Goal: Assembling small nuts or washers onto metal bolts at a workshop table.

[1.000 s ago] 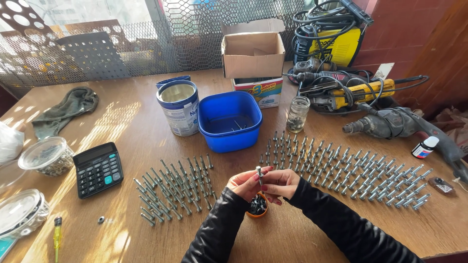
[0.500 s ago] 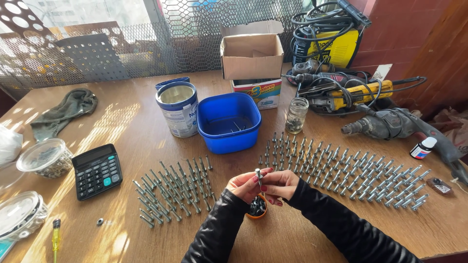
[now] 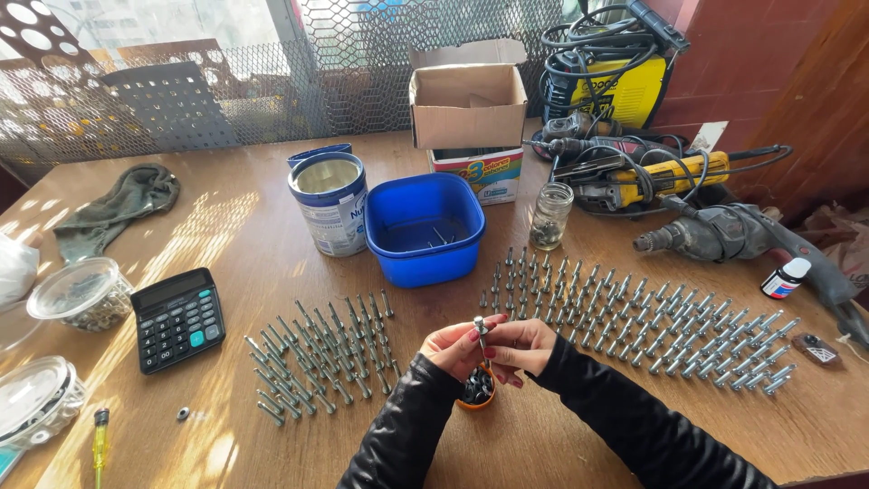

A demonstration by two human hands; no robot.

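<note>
Pinching a single bolt (image 3: 481, 331) upright between both sets of fingertips, the person works just above a small orange cup (image 3: 474, 391) of dark nuts at the near edge of the wooden table (image 3: 244, 244). Left hand (image 3: 455, 349) closes on the bolt from its own side, right hand (image 3: 520, 347) meets it from the other, thumbs and forefingers shut around the shank, so neither hand is free. Bolt's long axis runs near vertical, head end up, lower end pointing down toward the cup, which sits directly beneath the grip and partly hidden by the fingers. Whether a nut is already on the thread, I cannot tell; the fingers cover that part. Both hands are about equally close to the cup, the left perhaps a touch nearer its rim. Off to the left hand's side lie rows of loose bolts (image 3: 317, 353) flat on the table, long axes slanting away; off to the right hand's side a wider field of bolts (image 3: 652, 321) stands in ranks, reaching well out toward a grey power drill (image 3: 724, 231). Beyond the hands, a blue tub (image 3: 425, 231) sits beside a tin can (image 3: 328, 201), with a calculator (image 3: 178, 317) far out left.
</note>
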